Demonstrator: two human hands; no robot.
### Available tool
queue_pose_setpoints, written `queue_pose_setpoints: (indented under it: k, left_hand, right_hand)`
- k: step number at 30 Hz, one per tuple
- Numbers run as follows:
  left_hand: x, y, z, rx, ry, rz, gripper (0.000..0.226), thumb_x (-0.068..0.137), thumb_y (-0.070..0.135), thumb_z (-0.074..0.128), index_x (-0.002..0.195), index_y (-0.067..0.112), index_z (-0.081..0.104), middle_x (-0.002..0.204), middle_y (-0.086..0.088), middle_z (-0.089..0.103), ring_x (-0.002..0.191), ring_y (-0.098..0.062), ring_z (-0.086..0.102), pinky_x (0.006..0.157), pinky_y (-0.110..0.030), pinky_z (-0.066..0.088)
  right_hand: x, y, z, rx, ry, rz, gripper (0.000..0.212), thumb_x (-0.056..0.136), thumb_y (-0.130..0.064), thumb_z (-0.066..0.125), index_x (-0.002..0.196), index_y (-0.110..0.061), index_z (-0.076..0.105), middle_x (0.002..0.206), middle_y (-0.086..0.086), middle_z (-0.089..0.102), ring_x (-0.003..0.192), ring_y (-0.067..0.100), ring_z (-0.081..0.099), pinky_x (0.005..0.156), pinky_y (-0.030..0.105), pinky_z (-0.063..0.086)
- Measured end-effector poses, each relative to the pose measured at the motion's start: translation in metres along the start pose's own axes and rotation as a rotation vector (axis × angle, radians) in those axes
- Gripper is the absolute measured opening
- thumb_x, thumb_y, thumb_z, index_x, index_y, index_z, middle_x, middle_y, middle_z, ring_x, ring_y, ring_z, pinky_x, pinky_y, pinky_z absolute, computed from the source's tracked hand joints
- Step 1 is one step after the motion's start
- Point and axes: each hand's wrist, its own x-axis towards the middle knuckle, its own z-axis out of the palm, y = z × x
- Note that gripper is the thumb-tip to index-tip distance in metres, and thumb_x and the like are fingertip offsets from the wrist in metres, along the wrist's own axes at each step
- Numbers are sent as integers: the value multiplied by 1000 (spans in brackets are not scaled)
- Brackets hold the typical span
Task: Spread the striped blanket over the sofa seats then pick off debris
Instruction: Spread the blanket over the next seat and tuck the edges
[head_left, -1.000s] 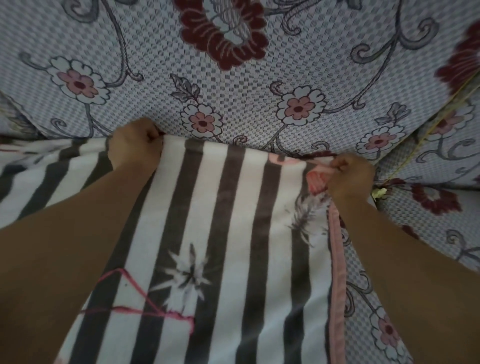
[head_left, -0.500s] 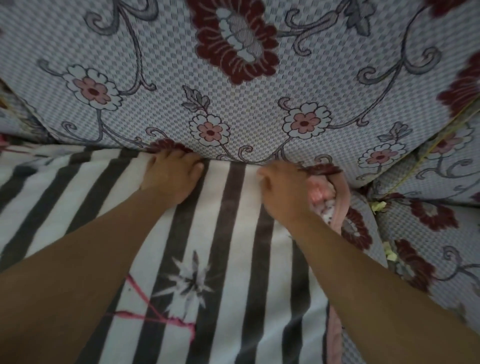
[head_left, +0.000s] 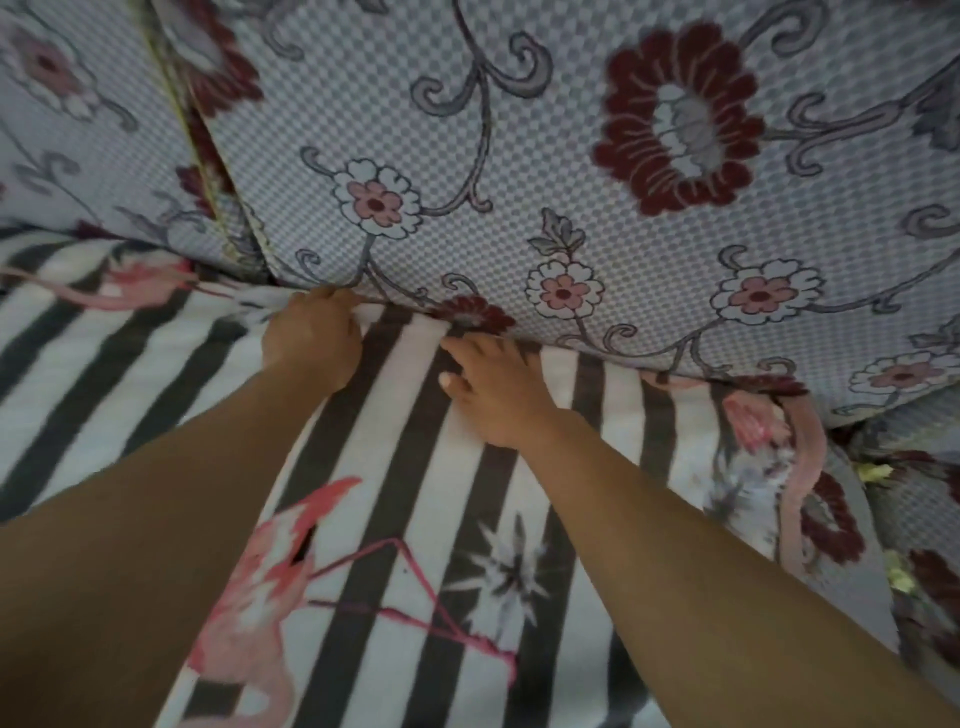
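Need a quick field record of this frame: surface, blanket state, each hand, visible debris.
surface: sofa back cushion, floral checked fabric
blanket: striped blanket with pink flamingo print, lying over the seat, top edge at the crease under the back cushion
blanket edge: pink border on the right, bunched and not flat
left hand: left hand curled, fingers at the crease on the blanket edge
right hand: right hand spread flat on the blanket, fingertips at the crease
debris: small yellowish bits on the uncovered seat at the right

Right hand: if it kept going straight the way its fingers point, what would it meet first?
Most likely the floral back cushion. The right hand lies flat on the striped blanket, fingertips already at the crease under that cushion.
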Motion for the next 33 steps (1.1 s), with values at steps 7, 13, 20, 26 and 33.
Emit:
queue_pose_setpoints:
  k: [7,13,20,26,33]
  left_hand:
    - [25,-69,-1,87,-313,-100,47,100,41,26,145,32,32,156,-1,26,140,-30,31,113,-50,23]
    - [43,-84,18,63,-436,-103,51,98,51,15,148,41,14,160,6,13,147,-23,16,117,-50,11]
    - [23,-37,-3,7,-57,250,47,91,37,29,121,18,61,124,-11,60,113,-33,56,91,-41,48]
    - [28,-27,23,113,-320,242,48,99,47,19,146,39,26,155,9,27,143,-21,24,116,-41,20]
    - [3,-4,25,133,-247,206,50,94,57,16,143,46,22,156,8,24,145,-24,18,117,-51,14]
  right_hand:
    - [18,-31,42,-85,119,49,56,94,-53,11,148,-39,18,157,-1,19,144,26,14,112,54,12]
    - [21,-33,52,-101,160,56,57,92,-53,8,147,-41,18,156,-2,20,143,26,15,112,55,12]
    - [22,-31,52,-72,123,67,58,91,-55,5,147,-42,12,157,-4,14,144,24,10,114,54,8]
    - [25,-31,49,-28,100,72,52,96,-53,12,147,-44,12,157,-5,12,145,22,7,114,53,4]
    - [14,-17,34,23,-24,46,51,98,-55,16,148,-47,6,160,-12,4,147,16,-2,116,51,-4]
